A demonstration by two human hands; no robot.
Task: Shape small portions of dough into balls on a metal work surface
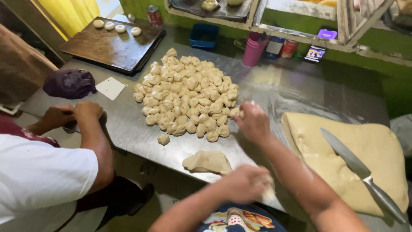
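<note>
Showing hands: two bare hands at work over a steel desk (266, 86), seen from above.
Right hand (254, 122): stretched forward to the near right edge of the dough-piece heap (189, 96); fingers (240, 112) closed on a small dough piece (238, 112) at the heap's rim.
Left hand (244, 182): low at the desk's near edge, fingers curled around a bit of dough (269, 187), mostly hidden.
Flattened dough lump (207, 162): on the desk just beside the left hand, apart from the heap.
Large dough slab (343, 159): right of the right forearm, with a long knife (360, 169) lying across it.
Stray dough piece (163, 139): just off the heap's near edge.
Co-worker: hands (73, 114) together at the desk's left edge, near a purple cloth (69, 83) and white scraper (110, 88).
Baking tray (111, 47): far left, four dough rounds (116, 26) along its far edge.
</note>
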